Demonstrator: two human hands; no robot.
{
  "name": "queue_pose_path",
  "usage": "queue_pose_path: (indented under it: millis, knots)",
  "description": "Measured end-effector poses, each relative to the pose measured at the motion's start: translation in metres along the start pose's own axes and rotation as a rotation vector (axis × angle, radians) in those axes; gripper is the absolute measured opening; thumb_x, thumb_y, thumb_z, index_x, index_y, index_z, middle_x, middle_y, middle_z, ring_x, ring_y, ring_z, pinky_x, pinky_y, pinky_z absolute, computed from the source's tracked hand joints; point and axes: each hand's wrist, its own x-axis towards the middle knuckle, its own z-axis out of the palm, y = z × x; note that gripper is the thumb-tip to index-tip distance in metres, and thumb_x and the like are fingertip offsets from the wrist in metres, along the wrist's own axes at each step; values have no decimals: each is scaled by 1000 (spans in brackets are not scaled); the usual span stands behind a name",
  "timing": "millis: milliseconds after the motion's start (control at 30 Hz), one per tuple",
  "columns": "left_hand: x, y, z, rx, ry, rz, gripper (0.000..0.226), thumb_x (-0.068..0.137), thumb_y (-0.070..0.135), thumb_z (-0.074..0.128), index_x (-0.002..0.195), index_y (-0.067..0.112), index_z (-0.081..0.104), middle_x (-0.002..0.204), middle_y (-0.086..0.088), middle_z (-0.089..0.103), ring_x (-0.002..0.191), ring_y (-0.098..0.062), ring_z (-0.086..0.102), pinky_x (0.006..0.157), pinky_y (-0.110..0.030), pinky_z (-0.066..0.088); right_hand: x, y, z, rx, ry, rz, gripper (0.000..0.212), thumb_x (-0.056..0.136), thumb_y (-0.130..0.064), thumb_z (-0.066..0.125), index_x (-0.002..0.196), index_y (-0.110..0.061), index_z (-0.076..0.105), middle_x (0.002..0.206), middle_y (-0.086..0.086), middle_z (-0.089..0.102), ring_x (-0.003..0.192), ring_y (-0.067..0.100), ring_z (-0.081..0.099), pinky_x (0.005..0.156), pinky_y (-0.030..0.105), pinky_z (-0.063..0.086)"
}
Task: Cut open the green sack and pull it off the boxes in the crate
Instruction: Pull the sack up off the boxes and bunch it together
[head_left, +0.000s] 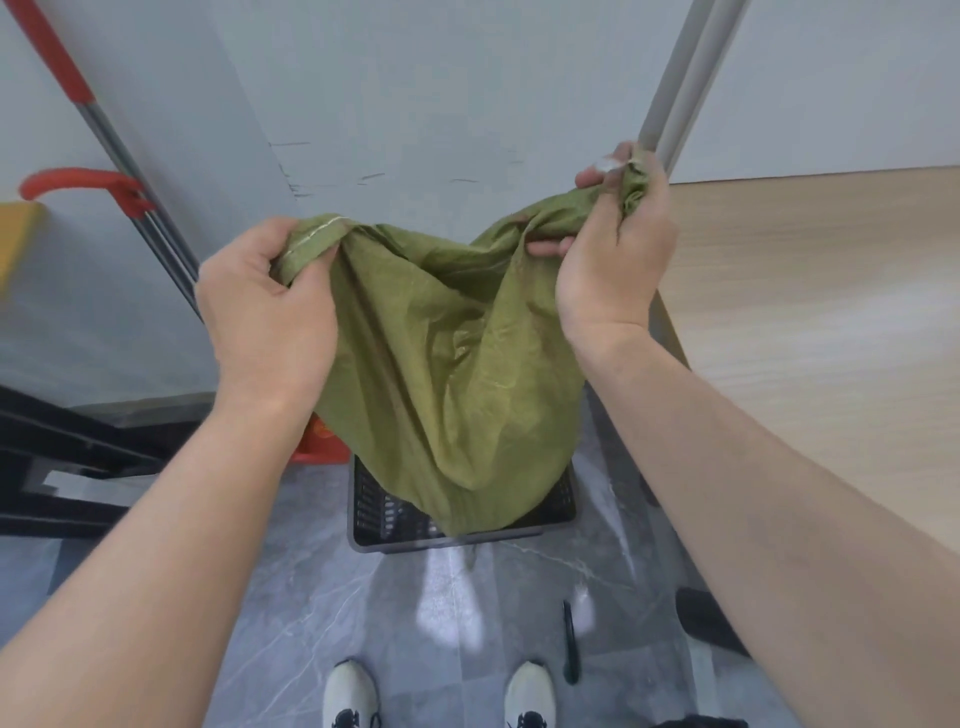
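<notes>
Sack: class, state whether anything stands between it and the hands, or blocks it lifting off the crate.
Nothing visible. The left hand and right hand grip the sack directly; above the crate only open space shows.

The hanging green sack (447, 364) blocks the crate (374, 514) from above; the table (831, 312) crowds its right side.
</notes>
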Motion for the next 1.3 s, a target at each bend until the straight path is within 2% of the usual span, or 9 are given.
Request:
queue_pose_path:
  millis: [233,367,633,767,867,967,1067,1233,1300]
  knots:
    - [-3,19,6,-90,9,48,11,93,14,67,92,16,78,70,21,66,70,7,58,69,-18,48,-10,-4,9,48,-41,-74,33,107,-9,37,93,-35,54,95,3,61,91,38,68,59,33,63]
    - [9,41,12,-148,20,69,12,93,14,67,92,19,78,77,16,69,75,5,61,74,-23,54,-5,-16,20,63,-88,-86,30,106,-8,38,95,-29,56,101,10,61,101,37,67,65,38,65]
    - [22,77,-12,-173,-22,15,9,94,16,69,92,16,78,73,14,65,71,1,57,71,-23,51,2,-57,9,78,-80,-65,19,109,-20,43,101,-19,59,99,7,62,95,37,71,65,34,65]
    - [13,93,-23,-170,-101,-56,9,94,21,71,91,21,79,80,10,72,77,-5,64,82,-37,60,-10,-75,11,80,-111,-41,23,109,-16,43,97,-29,58,98,5,62,95,34,71,67,36,65]
    - [15,102,-28,-186,-147,-137,11,94,24,73,86,26,79,83,5,73,79,-10,66,87,-44,60,-16,-80,16,74,-121,-30,19,109,-18,43,100,-23,59,100,8,63,99,35,70,67,36,65]
    - [22,112,-30,-301,-189,-265,9,94,22,75,88,24,81,88,0,79,88,-19,77,86,-42,64,-12,-85,20,92,-125,-35,18,109,-21,42,106,-17,59,101,7,64,100,37,71,69,38,65]
    - [28,123,-31,-434,-237,-386,11,98,15,69,97,17,80,83,1,80,81,-16,78,76,-33,64,-6,-93,23,97,-124,-37,22,109,-23,42,111,-9,59,99,4,63,99,36,71,71,41,66]
    - [34,141,-37,-490,-311,-355,15,101,13,65,106,14,79,93,-4,80,88,-19,78,83,-38,64,1,-110,25,115,-135,-64,23,106,-28,43,106,-11,59,102,9,61,102,35,70,71,41,65]
    - [40,152,-42,-552,-295,-334,16,101,10,63,102,14,78,92,-5,79,89,-21,77,84,-40,64,3,-121,23,113,-139,-120,19,106,-25,44,101,-16,59,104,12,61,101,32,70,71,40,65]
